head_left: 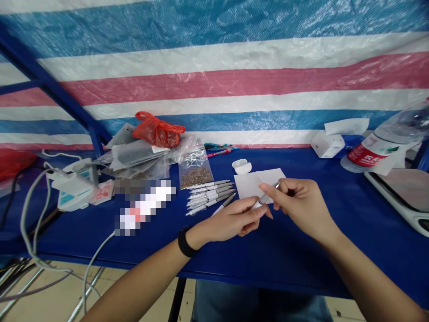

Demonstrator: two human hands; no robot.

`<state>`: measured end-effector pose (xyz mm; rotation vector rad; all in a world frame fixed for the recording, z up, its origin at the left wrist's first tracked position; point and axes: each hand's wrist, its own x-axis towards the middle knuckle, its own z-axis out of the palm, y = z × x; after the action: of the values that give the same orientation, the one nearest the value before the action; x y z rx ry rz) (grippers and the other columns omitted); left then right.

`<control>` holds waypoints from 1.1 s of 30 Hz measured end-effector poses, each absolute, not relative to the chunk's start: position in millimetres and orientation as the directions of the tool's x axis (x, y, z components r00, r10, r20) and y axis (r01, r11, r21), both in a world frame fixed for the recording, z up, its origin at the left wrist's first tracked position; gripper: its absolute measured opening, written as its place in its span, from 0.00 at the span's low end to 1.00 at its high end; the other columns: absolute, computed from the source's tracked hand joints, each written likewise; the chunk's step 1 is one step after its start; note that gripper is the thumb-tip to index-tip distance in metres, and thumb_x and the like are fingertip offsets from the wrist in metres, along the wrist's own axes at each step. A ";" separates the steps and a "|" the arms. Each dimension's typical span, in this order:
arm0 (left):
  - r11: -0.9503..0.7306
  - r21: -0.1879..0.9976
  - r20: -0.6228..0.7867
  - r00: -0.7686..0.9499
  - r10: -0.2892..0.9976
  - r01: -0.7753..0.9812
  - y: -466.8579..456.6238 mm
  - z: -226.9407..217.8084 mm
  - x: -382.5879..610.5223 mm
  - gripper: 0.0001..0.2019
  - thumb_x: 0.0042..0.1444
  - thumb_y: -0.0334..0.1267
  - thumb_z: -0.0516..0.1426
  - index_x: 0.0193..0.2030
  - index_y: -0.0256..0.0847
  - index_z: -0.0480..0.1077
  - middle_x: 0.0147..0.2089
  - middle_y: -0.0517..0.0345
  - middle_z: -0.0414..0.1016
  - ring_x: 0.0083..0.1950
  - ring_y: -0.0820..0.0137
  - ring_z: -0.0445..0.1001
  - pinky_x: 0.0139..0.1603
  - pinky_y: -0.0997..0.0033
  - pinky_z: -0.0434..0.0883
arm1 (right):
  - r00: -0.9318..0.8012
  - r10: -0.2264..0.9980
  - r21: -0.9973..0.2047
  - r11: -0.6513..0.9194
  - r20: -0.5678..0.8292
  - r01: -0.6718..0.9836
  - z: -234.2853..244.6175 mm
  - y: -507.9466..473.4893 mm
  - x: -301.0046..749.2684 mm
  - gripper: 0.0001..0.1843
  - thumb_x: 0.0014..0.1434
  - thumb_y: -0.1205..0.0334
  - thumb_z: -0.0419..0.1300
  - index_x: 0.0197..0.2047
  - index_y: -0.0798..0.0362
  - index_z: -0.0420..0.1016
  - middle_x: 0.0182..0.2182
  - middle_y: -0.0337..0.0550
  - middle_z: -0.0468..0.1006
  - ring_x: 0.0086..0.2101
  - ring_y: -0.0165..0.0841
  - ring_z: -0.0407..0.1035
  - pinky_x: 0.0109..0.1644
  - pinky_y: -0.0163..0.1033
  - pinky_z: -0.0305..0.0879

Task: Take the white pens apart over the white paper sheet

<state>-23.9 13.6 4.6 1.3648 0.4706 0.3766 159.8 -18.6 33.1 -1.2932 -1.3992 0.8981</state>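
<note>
In the head view, my left hand [233, 220] and my right hand [300, 205] meet over the blue tabletop [301, 259]. Between them is a slim white-and-grey pen [264, 198]. My left fingers grip its lower barrel, while my right thumb and fingertips pinch its upper end. Beneath the pen lies a white sheet of paper [250, 185], partly hidden by my hands. A neat row of several similar pens [209, 197] lies just left of my left hand. A black band circles my left wrist.
A clear bag of brown granules [196, 176] and a red plastic bag [157, 132] sit at the back, beside flat packets. A white earbud case [241, 166], tissue box [327, 145], water bottle [385, 138] and white-corded power strip [72, 183] stand around. A striped tarp [214, 85] hangs behind.
</note>
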 end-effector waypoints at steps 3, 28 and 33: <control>0.158 0.987 -0.074 0.844 0.531 -0.013 14.6 2.9 -24.4 0.17 0.70 0.52 0.52 0.46 0.38 0.66 0.25 0.70 0.56 0.23 0.78 0.55 0.24 0.76 0.54 | 0.034 0.984 -0.947 0.159 0.176 0.278 35.9 -17.9 158.5 0.33 0.57 0.34 0.63 0.16 0.51 0.63 0.13 0.34 0.63 0.17 0.27 0.60 0.22 0.35 0.57; 0.123 0.992 -0.104 0.825 0.556 0.042 20.0 8.0 -25.9 0.24 0.64 0.62 0.54 0.42 0.38 0.66 0.24 0.71 0.55 0.23 0.78 0.53 0.24 0.76 0.54 | 0.052 0.970 -0.878 0.192 0.238 0.438 24.4 -13.1 159.2 0.30 0.63 0.36 0.57 0.20 0.50 0.63 0.16 0.33 0.60 0.20 0.28 0.55 0.24 0.36 0.52; 0.077 0.995 -0.097 0.815 0.571 0.064 22.0 2.7 -24.9 0.23 0.66 0.61 0.52 0.43 0.39 0.65 0.24 0.70 0.56 0.23 0.77 0.54 0.24 0.77 0.55 | -0.142 0.973 -0.925 0.216 0.180 0.313 30.4 -12.2 163.1 0.20 0.67 0.41 0.56 0.35 0.50 0.68 0.22 0.36 0.72 0.24 0.31 0.67 0.28 0.36 0.63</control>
<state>-24.9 22.0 2.7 1.4616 0.5425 0.4092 163.1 -12.2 30.4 -1.2330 -1.6235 0.9586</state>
